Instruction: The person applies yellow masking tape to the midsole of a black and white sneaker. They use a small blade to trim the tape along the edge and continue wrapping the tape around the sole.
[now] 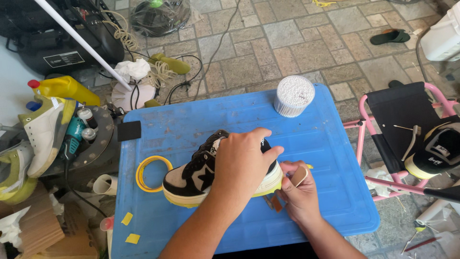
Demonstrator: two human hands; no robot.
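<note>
A black, tan and white sneaker (194, 177) with a yellowed sole lies on its side on a blue plastic table (230, 120). My left hand (242, 165) lies over the shoe's heel half and grips it. Beside the heel, my right hand (298, 189) pinches a small tan strip, like a piece of tape or sandpaper, against the sole's edge. A brown scrap (276, 203) lies under that hand.
A yellow tape roll (143, 173) lies left of the shoe, a tub of cotton swabs (293, 95) at the table's far edge, yellow tape scraps (129, 228) near the front left. Other sneakers (43, 132) and bottles stand left; a pink chair (383, 139) with a shoe (438, 153) stands right.
</note>
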